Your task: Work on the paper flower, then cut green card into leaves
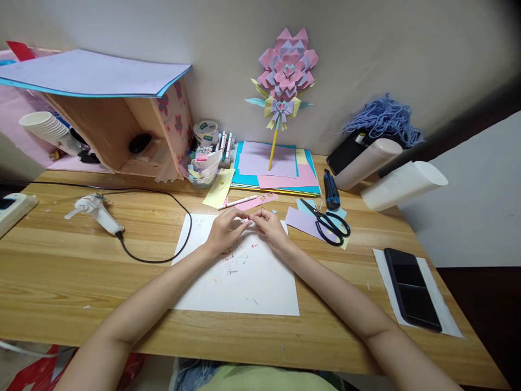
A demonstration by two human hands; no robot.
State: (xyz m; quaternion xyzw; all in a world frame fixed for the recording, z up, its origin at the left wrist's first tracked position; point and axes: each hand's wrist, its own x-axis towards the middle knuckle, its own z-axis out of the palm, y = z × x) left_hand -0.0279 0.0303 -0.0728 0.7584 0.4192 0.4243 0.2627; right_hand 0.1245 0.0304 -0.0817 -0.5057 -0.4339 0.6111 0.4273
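My left hand (227, 230) and my right hand (271, 228) meet above the far part of a white sheet of paper (260, 288). Both are closed in a pinch, fingertips together, around something tiny; a speck of red shows between them, too small to name. Coloured marks dot the sheet below. Just beyond my fingers lie a white marker (238, 202) and a pink paper strip (257, 201) with cut-out shapes. Black-handled scissors (328, 224) rest on lilac and blue paper pieces to the right of my right hand.
A white glue gun (100, 214) with a black cord lies left. Behind are an open cardboard box (171, 125), a cup of scraps (203, 171), stacked coloured paper (248, 182) and a paper flower (288, 68). At right are a blue cutter (331, 190), white rolls (368, 163) and a phone (412, 288).
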